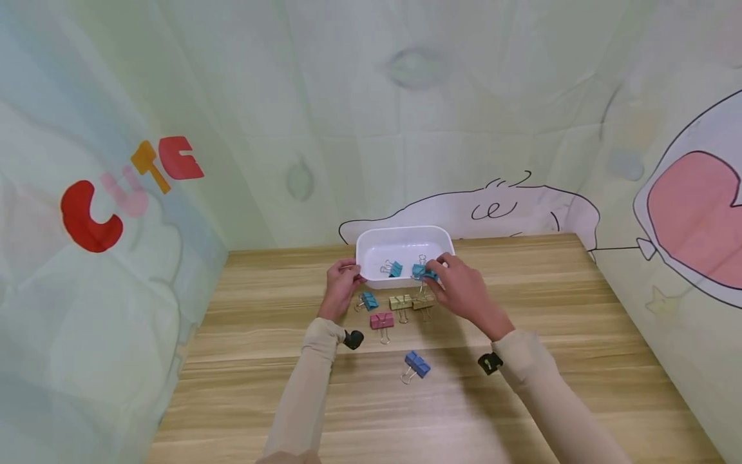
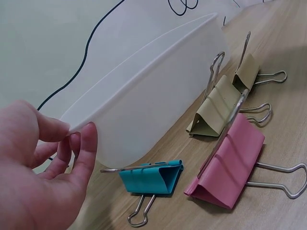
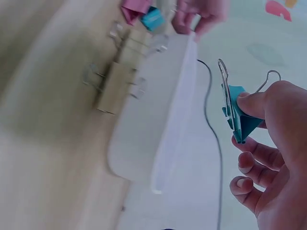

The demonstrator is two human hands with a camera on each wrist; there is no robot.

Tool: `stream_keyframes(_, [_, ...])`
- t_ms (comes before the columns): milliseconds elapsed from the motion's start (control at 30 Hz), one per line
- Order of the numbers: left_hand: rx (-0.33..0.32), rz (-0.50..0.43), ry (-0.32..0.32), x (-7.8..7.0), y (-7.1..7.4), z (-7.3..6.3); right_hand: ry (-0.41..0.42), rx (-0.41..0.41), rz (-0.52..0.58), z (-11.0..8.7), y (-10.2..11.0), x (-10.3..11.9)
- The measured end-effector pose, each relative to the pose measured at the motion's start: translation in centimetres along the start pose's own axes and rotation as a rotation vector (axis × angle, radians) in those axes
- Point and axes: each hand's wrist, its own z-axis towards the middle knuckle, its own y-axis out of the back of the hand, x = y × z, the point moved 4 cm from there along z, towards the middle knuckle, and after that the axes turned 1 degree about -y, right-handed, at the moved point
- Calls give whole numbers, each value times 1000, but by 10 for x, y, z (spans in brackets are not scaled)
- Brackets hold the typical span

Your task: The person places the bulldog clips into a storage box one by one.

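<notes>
My left hand [image 1: 341, 289] pinches the near left rim of a white plastic tray [image 2: 148, 91] between thumb and fingers. My right hand [image 1: 464, 291] pinches a teal binder clip [image 3: 243, 115], its wire handles spread, above the tray's near right side. Inside the tray lies another teal binder clip [image 1: 395, 269]. On the table before the tray sit a teal binder clip [image 2: 151, 178], a pink binder clip [image 2: 230, 165] and two pale yellow binder clips, one [image 1: 400, 302] left of the other [image 1: 423, 302]. Closer to me lies a blue binder clip [image 1: 417, 364].
The wooden table [image 1: 261, 386] ends at a printed cloth backdrop [image 1: 278, 129] just behind the tray. Another stretch of cloth hangs along the left side. A small black device [image 1: 490, 363] sits on my right wrist, and a similar device [image 1: 353, 339] on my left.
</notes>
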Motion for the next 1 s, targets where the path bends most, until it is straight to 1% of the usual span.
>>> stream_keyframes(133, [2, 6, 11, 0, -1, 1, 3, -14, -5, 19, 12, -1])
stream_keyframes(267, [6, 23, 24, 2, 0, 2, 3, -17, -3, 37, 19, -3])
stream_keyframes(433, [2, 25, 25, 2, 0, 1, -16, -18, 17, 53, 27, -3])
stream_keyframes(633, [-7, 34, 27, 0, 0, 1, -34, -15, 35, 64, 30, -1])
stream_keyframes(800, [-4, 44, 25, 0, 1, 0, -46, -18, 49, 69, 30, -1])
stream_keyframes(1000, [1, 15, 23, 1, 2, -2, -52, -22, 56, 71, 29, -1])
